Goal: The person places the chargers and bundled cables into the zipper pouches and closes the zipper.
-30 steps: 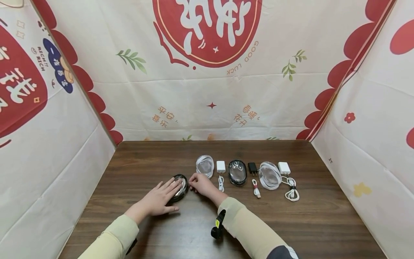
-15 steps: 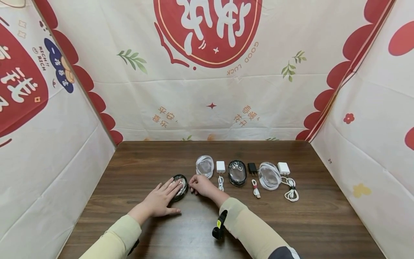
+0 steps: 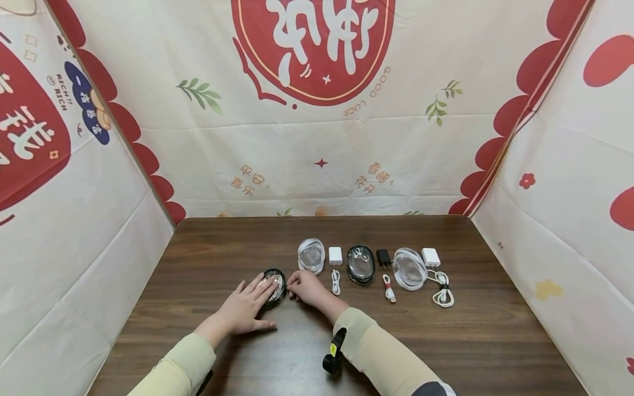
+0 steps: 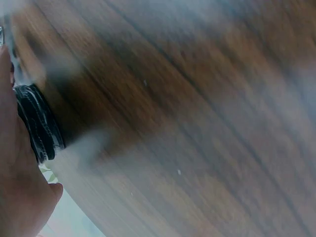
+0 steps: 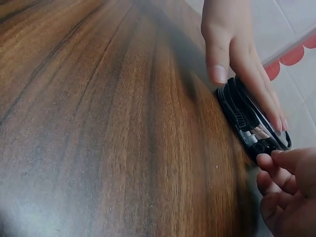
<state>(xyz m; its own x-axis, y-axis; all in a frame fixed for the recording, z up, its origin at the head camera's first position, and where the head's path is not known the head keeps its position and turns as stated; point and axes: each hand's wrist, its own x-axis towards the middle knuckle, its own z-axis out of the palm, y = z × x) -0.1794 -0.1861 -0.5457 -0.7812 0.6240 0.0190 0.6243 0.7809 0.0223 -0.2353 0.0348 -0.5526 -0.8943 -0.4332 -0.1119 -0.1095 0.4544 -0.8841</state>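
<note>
A small oval cable case point(image 3: 281, 288) with a black rim and a clear top lies on the table, left of the other items. My left hand point(image 3: 241, 309) rests flat over it, fingers straight and thumb spread. Through its side, the right wrist view shows a cable with metal plugs inside the black case point(image 5: 239, 111). My right hand point(image 3: 307, 287) has thumb and index finger pinched together at the case's right end; whatever small part lies between them is hidden. In the left wrist view, only the stitched black side of the case point(image 4: 39, 121) shows beside the left hand.
Behind and to the right, a row holds a white-rimmed case point(image 3: 311, 256), another black case point(image 3: 361, 265) and a larger white-rimmed case point(image 3: 410, 269). Chargers, white point(image 3: 335, 256), black point(image 3: 383, 257) and white point(image 3: 431, 257), stand among them, with bundled white cables point(image 3: 443, 294) in front. Printed cloth walls surround the table.
Both hands stay at the black case, nearly still. The whole head view has shifted slightly, moving the scene a little to the left.
</note>
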